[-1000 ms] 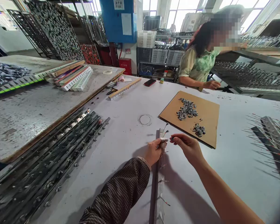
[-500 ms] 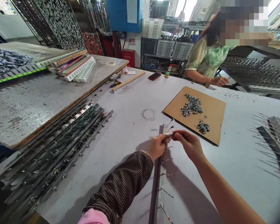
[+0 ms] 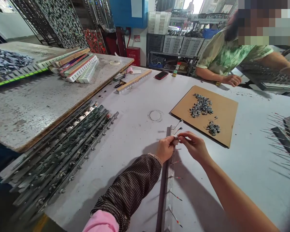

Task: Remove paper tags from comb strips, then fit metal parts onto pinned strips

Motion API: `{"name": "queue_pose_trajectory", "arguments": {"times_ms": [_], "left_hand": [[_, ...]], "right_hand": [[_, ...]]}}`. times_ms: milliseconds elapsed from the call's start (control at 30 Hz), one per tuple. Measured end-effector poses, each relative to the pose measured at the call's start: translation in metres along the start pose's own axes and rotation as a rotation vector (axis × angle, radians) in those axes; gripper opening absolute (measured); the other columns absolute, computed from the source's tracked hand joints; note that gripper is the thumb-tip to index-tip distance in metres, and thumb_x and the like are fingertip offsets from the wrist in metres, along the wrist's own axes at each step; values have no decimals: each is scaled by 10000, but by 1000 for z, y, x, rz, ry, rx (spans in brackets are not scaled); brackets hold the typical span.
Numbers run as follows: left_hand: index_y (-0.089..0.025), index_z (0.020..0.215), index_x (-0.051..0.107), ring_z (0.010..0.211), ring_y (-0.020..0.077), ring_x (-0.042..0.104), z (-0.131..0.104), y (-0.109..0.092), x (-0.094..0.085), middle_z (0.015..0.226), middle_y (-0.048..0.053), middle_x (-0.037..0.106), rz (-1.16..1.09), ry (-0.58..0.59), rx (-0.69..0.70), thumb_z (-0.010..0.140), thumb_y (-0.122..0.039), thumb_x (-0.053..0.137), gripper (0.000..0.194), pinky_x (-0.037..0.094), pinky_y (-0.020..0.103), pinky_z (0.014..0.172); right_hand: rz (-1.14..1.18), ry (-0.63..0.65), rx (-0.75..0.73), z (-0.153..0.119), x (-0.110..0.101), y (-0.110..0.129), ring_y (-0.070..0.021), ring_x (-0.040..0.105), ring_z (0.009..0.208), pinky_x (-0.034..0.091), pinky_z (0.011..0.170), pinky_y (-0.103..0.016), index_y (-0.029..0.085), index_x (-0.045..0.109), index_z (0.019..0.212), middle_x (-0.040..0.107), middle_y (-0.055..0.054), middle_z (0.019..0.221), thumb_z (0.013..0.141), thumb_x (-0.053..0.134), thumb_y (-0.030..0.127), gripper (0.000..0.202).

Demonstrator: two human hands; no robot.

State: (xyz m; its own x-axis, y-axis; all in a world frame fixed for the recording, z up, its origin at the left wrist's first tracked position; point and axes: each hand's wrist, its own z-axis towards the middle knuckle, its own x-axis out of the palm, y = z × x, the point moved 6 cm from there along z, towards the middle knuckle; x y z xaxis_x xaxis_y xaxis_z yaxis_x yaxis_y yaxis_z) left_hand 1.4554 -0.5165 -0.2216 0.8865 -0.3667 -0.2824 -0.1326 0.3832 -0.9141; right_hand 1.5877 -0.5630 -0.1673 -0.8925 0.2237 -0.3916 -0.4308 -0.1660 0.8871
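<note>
From where I stood, the right hand's (image 3: 194, 146) fingertips had just come across to meet the left hand (image 3: 165, 149), closing the gap that was between them a second earlier; both hands were now occupied at one spot. The left was closed over the far part of a grey bar (image 3: 169, 180), its white-wrapped fingertip (image 3: 176, 137) against the right's pinch. The right's thumb and finger were pressed together, though whether they had a small piece between them I couldn't tell.

The bar ran from the hands toward 6 o'clock, thin wire stems (image 3: 176, 195) sticking out along its side. The left hand covered part of it, hiding the contact.

At 2 o'clock, near the bar's far end, lay a cardboard sheet (image 3: 183, 103) with a large heap (image 3: 201, 105) and a small heap (image 3: 213, 128) of dark pieces. Metal rods (image 3: 70, 141) lay at 9 o'clock, a phone (image 3: 161, 75) toward 12 on the table (image 3: 135, 129), and a co-worker's hand (image 3: 232, 80) at 1, well apart.
</note>
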Motion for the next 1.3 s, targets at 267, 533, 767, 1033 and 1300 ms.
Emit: {"name": "queue_pose_trajectory", "arguments": {"times_ms": [267,533,767,1033,1300], "left_hand": [[-194,980,730,826,178,661,0,-3,-6,891,29,746,11,-11,4,952,-268,578,171,511,262,788],[-192,1032,719,926,188,714,21,9,-12,1000,51,782,-9,-58,-4,959,-270,566,187,548,288,866],[-194,1243,635,1053,183,707,6,4,-27,1176,95,740,-120,-227,-55,940,-224,573,311,573,309,936],[-168,1224,655,1017,183,724,-20,-8,-14,1076,90,768,-246,-43,-70,935,-221,555,310,571,302,938],[-175,1166,711,877,173,724,-24,-5,-11,1039,77,777,-187,30,-36,960,-308,566,285,588,282,811]], "right_hand": [[98,-9,5,2,7,-3,-192,652,835,548,689,-304,228,762,971,703,-64,941,908,663,556,348],[-831,-231,32,27,-92,-52,-359,548,1200,384,1024,-533,148,709,1234,716,-196,1211,973,453,295,394],[-1154,64,46,39,-112,-83,-314,548,1097,314,949,-453,192,739,1140,755,-167,1076,904,448,102,385],[-795,-149,135,41,-109,-80,-297,653,896,456,820,-431,121,728,1091,746,-200,993,934,435,286,371],[312,-148,302,-24,-41,-36,-181,642,800,520,729,-313,237,747,987,729,-52,917,774,800,447,304]]}}
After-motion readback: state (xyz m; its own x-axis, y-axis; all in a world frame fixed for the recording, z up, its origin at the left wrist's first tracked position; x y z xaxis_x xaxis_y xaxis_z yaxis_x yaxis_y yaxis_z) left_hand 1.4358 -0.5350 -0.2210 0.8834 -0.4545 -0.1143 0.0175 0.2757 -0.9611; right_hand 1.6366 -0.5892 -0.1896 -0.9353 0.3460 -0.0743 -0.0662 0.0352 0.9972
